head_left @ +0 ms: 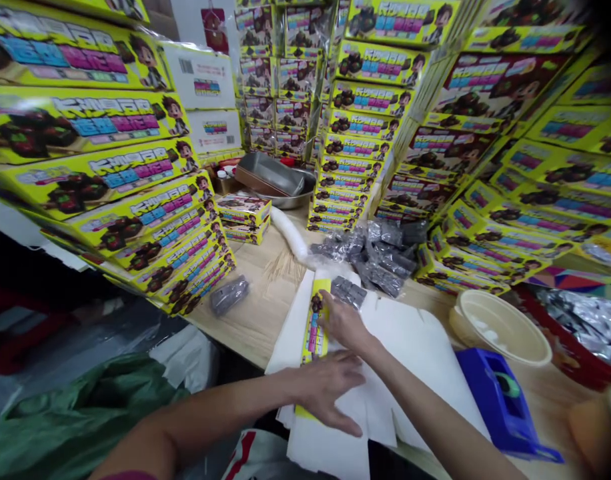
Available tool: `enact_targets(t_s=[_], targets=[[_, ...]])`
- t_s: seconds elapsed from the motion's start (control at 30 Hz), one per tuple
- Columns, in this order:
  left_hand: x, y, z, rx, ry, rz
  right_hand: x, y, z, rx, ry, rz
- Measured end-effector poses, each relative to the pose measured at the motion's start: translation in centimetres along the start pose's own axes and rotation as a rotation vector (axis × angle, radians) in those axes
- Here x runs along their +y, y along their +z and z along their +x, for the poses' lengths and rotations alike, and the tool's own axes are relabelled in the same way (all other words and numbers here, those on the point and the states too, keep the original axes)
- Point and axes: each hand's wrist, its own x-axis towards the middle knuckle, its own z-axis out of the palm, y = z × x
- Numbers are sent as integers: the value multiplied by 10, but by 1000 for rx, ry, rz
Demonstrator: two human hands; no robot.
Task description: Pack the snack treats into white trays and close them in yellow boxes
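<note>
An unfolded cardboard carton, white inside with a yellow printed side panel, lies on a pile of flat white cartons at the table's front edge. My left hand rests across the near part of the panel, fingers spread and thumb out. Farther along the same panel, my right hand has its fingers curled in at the carton's edge; its fingertips are partly hidden. Just beyond that hand lies a clear-wrapped dark grey packet.
Stacks of yellow printed boxes rise left, behind and right. More grey packets are heaped behind the cartons, near thin wooden sticks. A cream bowl and a blue tape dispenser stand at right; a metal basin sits behind.
</note>
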Motion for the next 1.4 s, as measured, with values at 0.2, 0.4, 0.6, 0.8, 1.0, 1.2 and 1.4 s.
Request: enact_targets(t_s=[0.2, 0.4, 0.6, 0.8, 1.0, 1.2, 1.4], targets=[[0, -9, -3, -18, -27, -143, -30, 13, 51, 121, -499, -265], [-7, -1, -2, -93, -17, -25, -21, 53, 76, 53, -636, -89], [-41, 39, -4, 289, 140, 294, -4, 32, 58, 344, -395, 57], [-34, 19, -37, 499, 77, 321, 88, -3, 27, 262, -197, -287], [-26, 22, -77, 630, -621, 152, 153, -50, 37, 204, -88, -562], [-17, -4, -74, 460, -823, -163, 176, -112, 55, 505, 264, -550], [1, -47, -52, 589, -769, -682, 61, -104, -57, 413, -124, 350]])
